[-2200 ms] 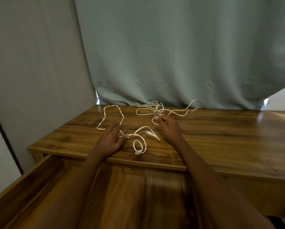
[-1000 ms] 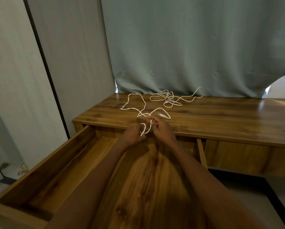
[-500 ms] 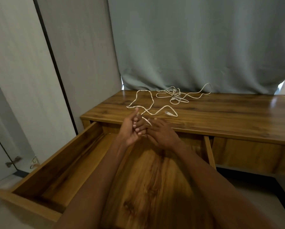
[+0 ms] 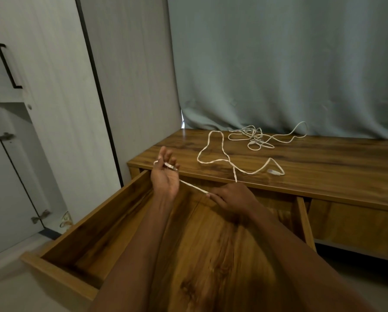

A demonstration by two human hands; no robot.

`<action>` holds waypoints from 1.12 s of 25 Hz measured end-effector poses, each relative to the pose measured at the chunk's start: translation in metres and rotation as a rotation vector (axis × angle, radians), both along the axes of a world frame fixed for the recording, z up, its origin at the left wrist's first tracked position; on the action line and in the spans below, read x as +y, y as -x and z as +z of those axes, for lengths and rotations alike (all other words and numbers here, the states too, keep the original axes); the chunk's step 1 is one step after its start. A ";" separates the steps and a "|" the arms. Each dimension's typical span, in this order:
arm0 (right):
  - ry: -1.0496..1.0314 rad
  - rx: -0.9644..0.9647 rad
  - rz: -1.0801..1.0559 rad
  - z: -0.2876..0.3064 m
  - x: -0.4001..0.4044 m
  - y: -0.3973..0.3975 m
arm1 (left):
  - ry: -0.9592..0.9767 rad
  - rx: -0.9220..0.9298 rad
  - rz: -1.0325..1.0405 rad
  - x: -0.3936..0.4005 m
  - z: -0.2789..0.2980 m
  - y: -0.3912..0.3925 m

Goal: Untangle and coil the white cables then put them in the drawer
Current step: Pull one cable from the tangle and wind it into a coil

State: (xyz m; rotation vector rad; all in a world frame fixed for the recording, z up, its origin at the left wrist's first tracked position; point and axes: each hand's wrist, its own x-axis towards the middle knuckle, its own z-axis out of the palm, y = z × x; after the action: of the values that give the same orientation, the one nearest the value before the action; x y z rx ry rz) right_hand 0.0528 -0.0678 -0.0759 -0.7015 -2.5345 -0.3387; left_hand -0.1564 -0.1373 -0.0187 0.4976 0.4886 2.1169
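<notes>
Above the open drawer (image 4: 91, 235), both hands are at work on one white cable (image 4: 213, 161). Left hand (image 4: 165, 179) is palm-up, its fingers (image 4: 162, 154) curled round the plug end; right hand (image 4: 231, 197) pinches the same cable lower down, so a short stretch runs taut between them. From there the cable climbs onto the wooden surface (image 4: 323, 167) and loops about (loosely). Further back sits the second cable (image 4: 256, 138), a tangled bunch near the curtain (image 4: 278, 64).
</notes>
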 end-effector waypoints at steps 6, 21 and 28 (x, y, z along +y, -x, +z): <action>-0.074 0.125 0.058 0.011 -0.005 -0.009 | 0.469 0.597 0.354 0.002 -0.014 0.015; -0.015 0.424 -0.162 0.021 0.006 -0.028 | 0.091 0.586 -0.933 -0.013 0.000 -0.047; 0.012 0.071 -0.054 -0.001 -0.002 0.003 | -0.109 -0.029 -0.290 -0.007 0.005 -0.039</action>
State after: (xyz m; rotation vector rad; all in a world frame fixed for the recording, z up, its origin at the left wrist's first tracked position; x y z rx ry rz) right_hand 0.0503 -0.0694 -0.0766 -0.7739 -2.4562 -0.3112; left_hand -0.1173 -0.1440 -0.0134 0.5628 0.2670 1.8749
